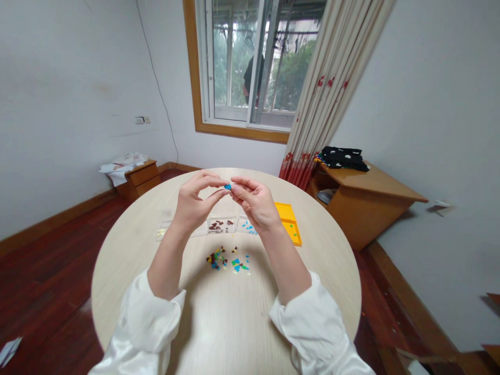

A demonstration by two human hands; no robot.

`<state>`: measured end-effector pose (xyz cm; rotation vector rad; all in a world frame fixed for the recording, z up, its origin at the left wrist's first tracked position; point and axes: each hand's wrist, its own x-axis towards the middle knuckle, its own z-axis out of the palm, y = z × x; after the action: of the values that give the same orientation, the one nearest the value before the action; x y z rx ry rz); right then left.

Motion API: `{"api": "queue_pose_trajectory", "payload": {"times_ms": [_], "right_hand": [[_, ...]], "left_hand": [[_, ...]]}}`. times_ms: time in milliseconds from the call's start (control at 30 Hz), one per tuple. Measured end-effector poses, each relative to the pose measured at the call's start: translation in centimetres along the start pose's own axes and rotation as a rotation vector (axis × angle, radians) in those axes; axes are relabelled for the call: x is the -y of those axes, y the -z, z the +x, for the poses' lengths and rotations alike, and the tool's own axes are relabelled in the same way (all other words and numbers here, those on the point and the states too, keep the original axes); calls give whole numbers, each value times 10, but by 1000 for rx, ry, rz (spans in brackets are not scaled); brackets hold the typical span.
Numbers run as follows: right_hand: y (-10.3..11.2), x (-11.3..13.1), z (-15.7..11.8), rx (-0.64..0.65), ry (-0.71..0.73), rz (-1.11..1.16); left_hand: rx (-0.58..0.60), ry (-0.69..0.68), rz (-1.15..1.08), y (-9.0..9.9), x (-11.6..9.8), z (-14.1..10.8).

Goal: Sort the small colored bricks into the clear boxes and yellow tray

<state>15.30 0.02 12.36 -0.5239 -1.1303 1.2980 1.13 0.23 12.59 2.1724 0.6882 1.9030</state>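
Observation:
Both hands are raised over the far half of the table, fingertips meeting at small blue building bricks (227,186). My left hand (197,200) pinches them from the left between thumb and forefinger. From the right, my right hand (253,200) grips them with thumb and fingers. Whether it is one brick or a few joined ones is too small to tell. Below the hands lies a mixed pile of brown, yellow, blue and green bricks (216,258). Beside it are loose blue and green bricks (239,264).
A clear compartment of brown bricks (221,225) and another with blue bricks (248,226) stand behind the pile. The yellow open box (287,212) with green bricks is at the right on the round table (226,323). A wooden desk (363,192) stands beyond.

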Motion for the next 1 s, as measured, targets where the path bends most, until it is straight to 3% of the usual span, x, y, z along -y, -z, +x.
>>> {"api": "queue_pose_trajectory", "payload": {"times_ms": [633, 1000], "right_hand": [[2, 1, 1, -5, -2, -48], [6, 0, 3, 45, -31, -83]], "left_hand": [[19, -26, 122, 3, -3, 0], [25, 16, 41, 4, 0, 0]]}}
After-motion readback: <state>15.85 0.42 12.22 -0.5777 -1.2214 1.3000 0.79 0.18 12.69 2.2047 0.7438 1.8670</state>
